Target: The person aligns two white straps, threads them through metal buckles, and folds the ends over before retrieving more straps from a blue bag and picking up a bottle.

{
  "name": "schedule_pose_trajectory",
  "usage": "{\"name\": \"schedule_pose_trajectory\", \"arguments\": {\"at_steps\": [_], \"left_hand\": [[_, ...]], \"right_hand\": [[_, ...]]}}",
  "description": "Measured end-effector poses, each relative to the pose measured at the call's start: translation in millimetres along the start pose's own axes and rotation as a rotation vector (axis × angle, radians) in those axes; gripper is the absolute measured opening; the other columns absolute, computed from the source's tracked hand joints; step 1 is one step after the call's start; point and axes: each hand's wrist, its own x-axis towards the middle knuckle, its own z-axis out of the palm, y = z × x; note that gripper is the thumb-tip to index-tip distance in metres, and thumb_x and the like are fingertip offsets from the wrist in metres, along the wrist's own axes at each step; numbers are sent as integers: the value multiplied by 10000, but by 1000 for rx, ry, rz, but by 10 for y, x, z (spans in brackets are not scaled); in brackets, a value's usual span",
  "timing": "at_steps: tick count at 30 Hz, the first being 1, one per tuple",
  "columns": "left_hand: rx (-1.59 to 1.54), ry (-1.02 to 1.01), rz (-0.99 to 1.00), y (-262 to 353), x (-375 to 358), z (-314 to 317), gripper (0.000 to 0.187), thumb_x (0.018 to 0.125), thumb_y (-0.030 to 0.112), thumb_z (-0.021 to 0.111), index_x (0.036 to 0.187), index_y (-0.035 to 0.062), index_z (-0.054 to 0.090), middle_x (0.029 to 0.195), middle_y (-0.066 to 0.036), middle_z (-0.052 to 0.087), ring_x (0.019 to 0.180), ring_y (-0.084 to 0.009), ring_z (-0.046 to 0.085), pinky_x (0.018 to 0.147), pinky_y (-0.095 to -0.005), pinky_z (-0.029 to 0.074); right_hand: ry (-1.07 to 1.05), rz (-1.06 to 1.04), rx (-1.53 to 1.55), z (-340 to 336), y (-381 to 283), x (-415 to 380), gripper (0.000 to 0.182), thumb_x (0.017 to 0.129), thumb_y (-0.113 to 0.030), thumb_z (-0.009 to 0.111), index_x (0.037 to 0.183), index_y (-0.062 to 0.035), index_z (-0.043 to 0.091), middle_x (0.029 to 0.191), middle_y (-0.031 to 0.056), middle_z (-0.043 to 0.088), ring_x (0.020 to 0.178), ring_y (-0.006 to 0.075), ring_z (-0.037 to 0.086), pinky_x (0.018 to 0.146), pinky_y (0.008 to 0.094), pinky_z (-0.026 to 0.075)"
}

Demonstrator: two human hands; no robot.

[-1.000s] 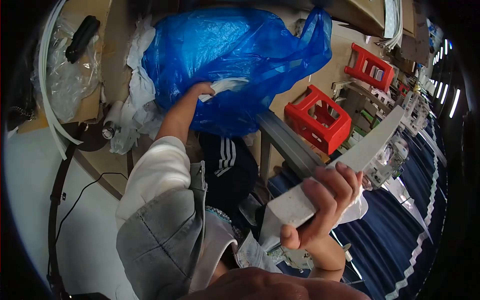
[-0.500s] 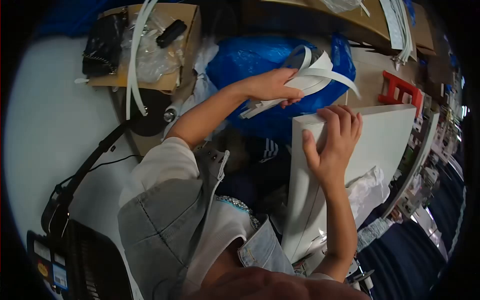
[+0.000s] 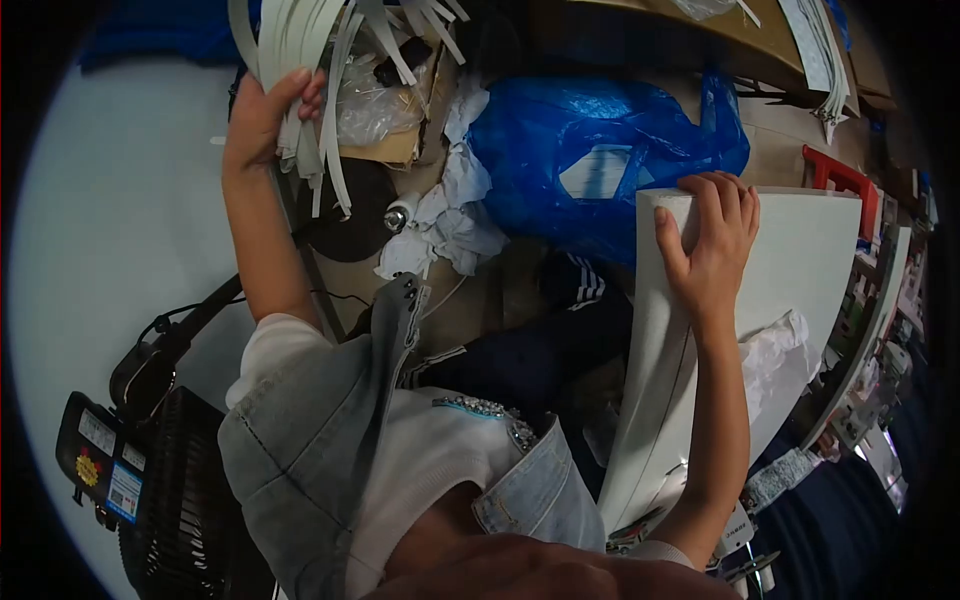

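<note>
My left hand (image 3: 268, 122) is closed around a bundle of long white strips (image 3: 298, 40), raised at the upper left. Their ends hang below my fist and spread out above it. My right hand (image 3: 718, 245) rests near the corner of a white sewing-machine table (image 3: 800, 250), its fingers over the far edge and its thumb apart; nothing is held in it. Between the hands, a blue plastic bag (image 3: 540, 120) lies on the floor. Through its opening, more white material (image 3: 600, 172) shows.
Behind the strips stands a cardboard box (image 3: 395, 150) with clear plastic bags. Crumpled white cloth (image 3: 450, 220) lies near the blue bag. A black fan (image 3: 185, 500) stands at lower left, a red plastic piece (image 3: 845, 180) beyond the table. White plastic (image 3: 780, 355) sits on the tabletop.
My left hand has swung left from above the blue bag to over the cardboard box, carrying the white strips. My right hand stays on the table edge. The view has shifted slightly.
</note>
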Motion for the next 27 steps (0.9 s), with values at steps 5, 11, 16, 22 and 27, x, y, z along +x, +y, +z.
{"name": "schedule_pose_trajectory", "arguments": {"at_steps": [5, 11, 16, 22, 27], "left_hand": [[45, 9, 2, -4, 254, -286, 225, 790, 171, 555, 891, -12, 473, 675, -34, 475, 533, -79, 423, 518, -213, 379], [-40, -368, 366, 1054, 381, 234, 196, 804, 142, 527, 862, -19, 432, 714, -29, 424, 576, -79, 367, 563, -227, 324], [42, -164, 339, 1043, 513, -631, 188, 804, 135, 517, 867, -21, 435, 701, -38, 433, 571, -93, 382, 557, -232, 337], [220, 135, 173, 533, 141, -621, 189, 800, 172, 544, 801, -10, 494, 683, -30, 496, 548, -97, 453, 518, -229, 385], [307, 241, -238, -1220, -233, -1219, 147, 799, 166, 533, 742, 35, 498, 624, -28, 501, 506, -107, 472, 493, -243, 395]], "right_hand": [[26, -22, -23, 23, 34, -26, 339, 714, -367, 533, 855, -59, 540, 911, 101, 495, 974, 267, 443, 958, 441, 228], [32, -11, 2, 10, 38, -28, 337, 722, -374, 527, 853, -63, 545, 902, 95, 502, 974, 259, 451, 961, 439, 226], [58, -7, 4, 38, 55, -47, 360, 726, -396, 521, 862, -65, 549, 909, 97, 507, 985, 262, 449, 966, 439, 225], [63, -7, 1, 51, 57, -51, 378, 725, -412, 518, 859, -61, 553, 917, 100, 509, 986, 266, 451, 970, 439, 223], [68, -3, 13, 45, 46, -39, 378, 725, -417, 516, 845, -60, 555, 909, 97, 512, 957, 261, 465, 967, 434, 229]]}}
